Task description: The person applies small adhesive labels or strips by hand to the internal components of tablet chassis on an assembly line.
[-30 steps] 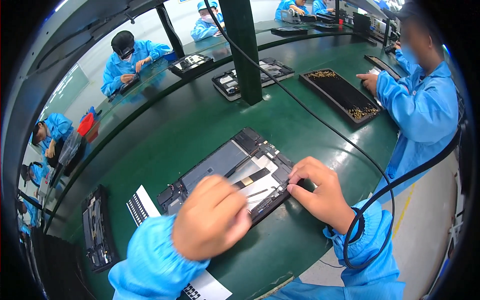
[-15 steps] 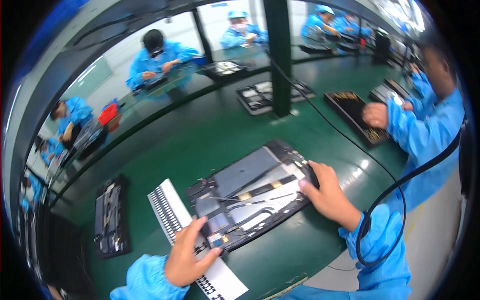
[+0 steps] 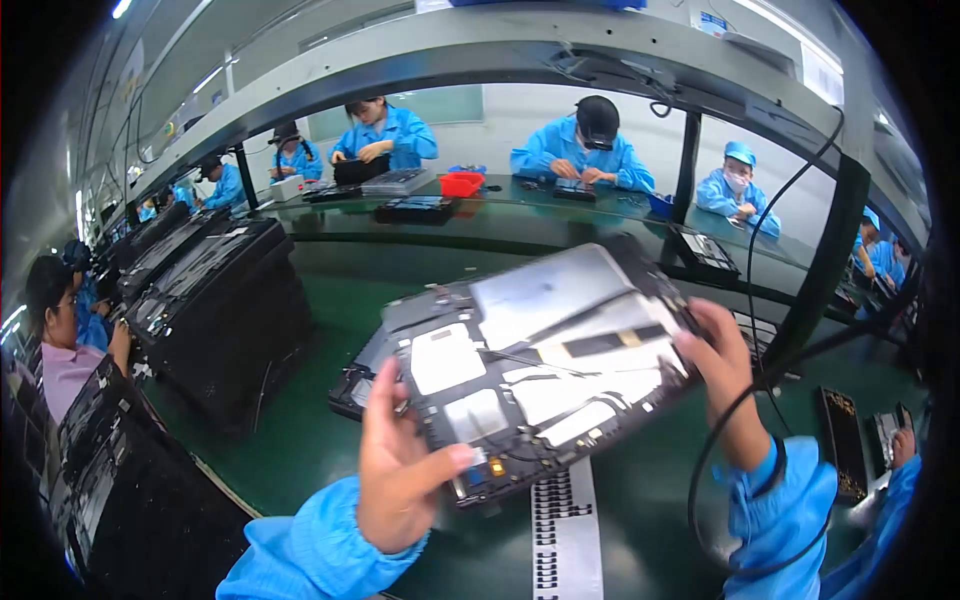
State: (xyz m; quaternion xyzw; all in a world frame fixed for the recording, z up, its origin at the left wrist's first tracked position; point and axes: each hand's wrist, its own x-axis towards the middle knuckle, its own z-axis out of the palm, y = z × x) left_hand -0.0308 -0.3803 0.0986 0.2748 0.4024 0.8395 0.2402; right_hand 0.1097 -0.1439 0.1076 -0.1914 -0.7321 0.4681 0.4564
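Observation:
Between both hands I hold a flat black electronic device (image 3: pixel 447 357), its insides bare: silver plates, thin cables and small boards. It is raised above the green table and tilted, slightly blurred. My left hand (image 3: pixel 400 470) grips its near left corner, thumb on top. My right hand (image 3: pixel 722 355) is closed round its right edge. Partly hidden beneath it, another dark device (image 3: pixel 346 394) lies on the table. A white strip with rows of small black pieces (image 3: pixel 575 560) runs out from under the held device.
Tall stacks of black panels (image 3: pixel 230 320) stand at the left. A black cable (image 3: pixel 695 490) loops by my right forearm. Long dark trays (image 3: pixel 842 440) lie at the right, near a co-worker's hand (image 3: pixel 904 447). Beyond a shelf frame, people in blue work near a red bin (image 3: pixel 461 185).
The device has been lifted off the table and carried left in both hands, now above the other dark device. The view has swung left, bringing in the black stacks.

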